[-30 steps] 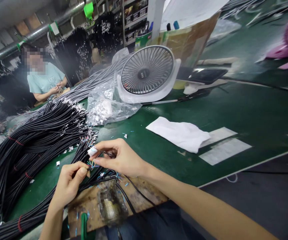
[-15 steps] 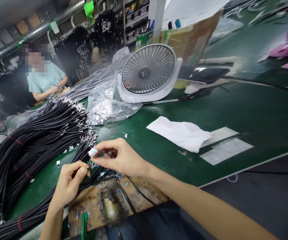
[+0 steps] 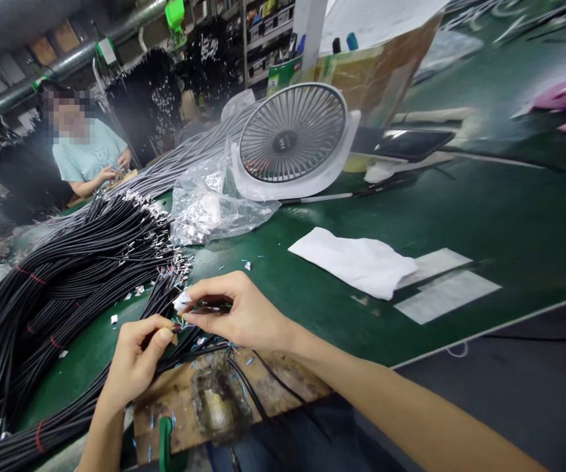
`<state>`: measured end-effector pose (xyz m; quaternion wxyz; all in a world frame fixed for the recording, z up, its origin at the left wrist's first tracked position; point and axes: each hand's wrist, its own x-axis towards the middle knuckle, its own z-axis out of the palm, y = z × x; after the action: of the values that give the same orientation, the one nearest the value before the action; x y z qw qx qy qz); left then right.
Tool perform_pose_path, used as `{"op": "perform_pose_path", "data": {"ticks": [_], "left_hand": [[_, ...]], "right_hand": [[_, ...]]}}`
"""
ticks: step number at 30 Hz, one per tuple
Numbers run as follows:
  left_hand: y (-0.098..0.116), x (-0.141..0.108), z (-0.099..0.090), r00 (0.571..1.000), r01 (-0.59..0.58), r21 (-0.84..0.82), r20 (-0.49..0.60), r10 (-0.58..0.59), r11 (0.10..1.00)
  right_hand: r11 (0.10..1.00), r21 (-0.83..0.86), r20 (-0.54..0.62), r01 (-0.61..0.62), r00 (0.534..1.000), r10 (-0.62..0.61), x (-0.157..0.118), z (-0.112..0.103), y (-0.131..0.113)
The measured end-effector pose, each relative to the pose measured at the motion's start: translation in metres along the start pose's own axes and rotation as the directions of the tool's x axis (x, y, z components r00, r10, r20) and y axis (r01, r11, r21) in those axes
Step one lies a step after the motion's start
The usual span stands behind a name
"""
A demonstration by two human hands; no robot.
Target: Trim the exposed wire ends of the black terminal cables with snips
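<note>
Just above the near edge of the green table [image 3: 489, 203], at the left end of a stained wooden board [image 3: 165, 393], the two hands meet over a small fan of coloured wires [image 3: 181, 321]. The left hand [image 3: 138, 357] has its thumb and forefinger pressed together on the base of these wires, its other fingers curled in; how much of the cable lies within the fist cannot be made out. The right hand [image 3: 238, 311] comes in from the other side, fingers bent around a slim dark tool [image 3: 214, 305], with a white wrap [image 3: 181, 301] on a fingertip just above the wires. Whether the tool's tip touches them is too small to tell. On the board sits a grimy, metallic-looking block [image 3: 219, 406], with a green handle [image 3: 164, 442] near the board's left end and snippets of blue wire scattered about. To the left, a thick heap of black cables [image 3: 67, 275] is bound in places with red ties [image 3: 40, 436], silvery ends toward the middle of the table. Beyond the hands lie a clear plastic bag [image 3: 214, 213] and a round fan [image 3: 287, 134], touching or overlapping; a white cloth [image 3: 354, 262] rests farther right, partly over pale strips [image 3: 447, 296]. Across the table, a co-worker in a light blue shirt [image 3: 89, 154] has both hands together near grey cables [image 3: 179, 160]
</note>
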<state>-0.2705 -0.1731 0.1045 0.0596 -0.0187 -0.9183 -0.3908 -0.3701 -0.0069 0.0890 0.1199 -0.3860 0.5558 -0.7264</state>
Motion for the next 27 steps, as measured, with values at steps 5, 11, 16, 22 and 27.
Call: {"op": "perform_pose_path", "data": {"ticks": [5, 11, 16, 22, 27], "left_hand": [[0.0, 0.0003, -0.0003, 1.0, -0.013, 0.005, -0.011, 0.013, 1.0], [0.0003, 0.0005, -0.0004, 0.999, -0.024, 0.003, -0.022, 0.024, 1.0], [0.0037, 0.0003, -0.0006, 0.999, -0.019, 0.007, -0.031, 0.02, 1.0], [0.0071, 0.0, -0.0007, 0.999, 0.002, 0.01, -0.045, -0.001, 1.0], [0.0069, 0.0003, -0.0004, 0.998, 0.018, 0.006, -0.052, -0.017, 1.0]], "right_hand": [[0.959, -0.131, 0.027, 0.253, 0.967, -0.252, -0.0013, -0.0024, 0.003], [0.83, -0.24, 0.104, 0.504, 0.863, -0.494, -0.0027, -0.0043, 0.0079], [0.819, -0.253, 0.108, 0.515, 0.857, -0.505, -0.0027, -0.0039, 0.0079], [0.948, -0.191, 0.017, 0.255, 0.966, -0.257, -0.0026, -0.002, 0.0033], [1.0, 0.007, -0.038, 0.011, 0.999, -0.01, -0.001, 0.0012, 0.0011]]}}
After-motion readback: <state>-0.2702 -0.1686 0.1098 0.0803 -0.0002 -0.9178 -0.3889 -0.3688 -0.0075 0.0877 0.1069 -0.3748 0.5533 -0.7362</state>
